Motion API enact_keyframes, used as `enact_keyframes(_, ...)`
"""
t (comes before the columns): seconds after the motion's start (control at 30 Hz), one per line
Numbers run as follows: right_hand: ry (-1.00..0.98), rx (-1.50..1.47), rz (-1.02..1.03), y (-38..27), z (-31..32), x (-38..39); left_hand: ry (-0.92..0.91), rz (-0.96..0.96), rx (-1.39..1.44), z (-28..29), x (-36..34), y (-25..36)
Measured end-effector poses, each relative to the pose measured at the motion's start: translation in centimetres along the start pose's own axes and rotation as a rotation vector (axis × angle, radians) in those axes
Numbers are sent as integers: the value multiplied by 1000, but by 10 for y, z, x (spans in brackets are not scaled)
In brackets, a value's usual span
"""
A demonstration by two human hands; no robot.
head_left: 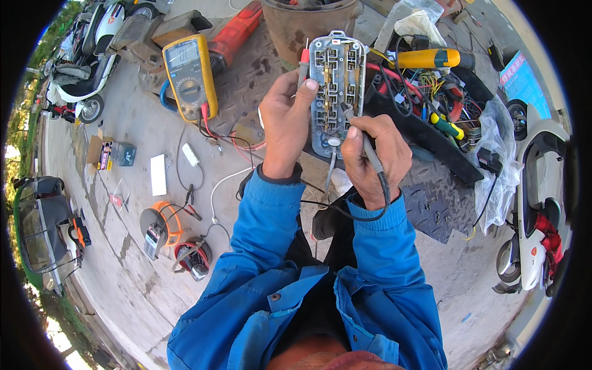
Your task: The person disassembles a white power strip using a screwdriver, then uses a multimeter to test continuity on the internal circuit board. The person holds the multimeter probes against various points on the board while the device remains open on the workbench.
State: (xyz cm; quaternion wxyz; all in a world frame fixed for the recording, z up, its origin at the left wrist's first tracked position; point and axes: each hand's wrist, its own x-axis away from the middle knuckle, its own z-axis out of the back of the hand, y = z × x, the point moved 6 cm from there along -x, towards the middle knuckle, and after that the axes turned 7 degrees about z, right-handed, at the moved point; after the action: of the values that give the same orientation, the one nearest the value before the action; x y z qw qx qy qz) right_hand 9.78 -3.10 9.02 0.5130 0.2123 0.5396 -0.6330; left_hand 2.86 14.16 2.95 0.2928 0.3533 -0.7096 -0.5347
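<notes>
In front of me an opened power strip (336, 80) shows its inner brass contact strips and grey housing, with a cable leaving its near end. My left hand (283, 117) is closed at its left edge, the red test probe (305, 57) held upright under the thumb with its tip pointing away from me. My right hand (383, 154) grips the black test probe (370, 151) like a pen. Its tip points in among the contacts at the strip's right lower part; I cannot tell whether it touches metal. A yellow multimeter (190, 80) lies to the left, leads plugged in.
Behind the multimeter are a red power tool (239, 28) and a bench vise (139, 43). A black tray (425, 139) of tools and wires stands right, beside a plastic bag (498, 160). Small boxes (123, 154) and an orange reel (176, 223) sit on the ground left; scooters (536, 228) stand around.
</notes>
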Motion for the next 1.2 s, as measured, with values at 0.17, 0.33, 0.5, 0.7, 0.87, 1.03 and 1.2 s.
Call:
enact_keyframes(0.17, -17, 100, 91, -5, -6, 2, 2, -62, 5, -1, -2, -1)
enact_keyframes(0.33, 22, 117, 81, -5, -9, 4, -20, -22, 25, 1, -2, -3)
enact_keyframes(0.5, 13, 23, -151, 5, -2, 6, -40, -68, -24, 0, -3, 0)
enact_keyframes(0.7, 50, 21, -186, 9, 3, 5, -17, -128, -87, 4, 5, 9)
enact_keyframes(0.87, 68, 0, -219, 11, 3, 7, -18, -229, -341, 20, 42, 35)
enact_keyframes(1.03, 96, -40, -243, 10, 5, 8, -134, -294, -730, 29, 88, 46)
enact_keyframes(1.2, 120, -49, -246, 11, 6, 8, -57, -445, -1065, 28, 118, 47)
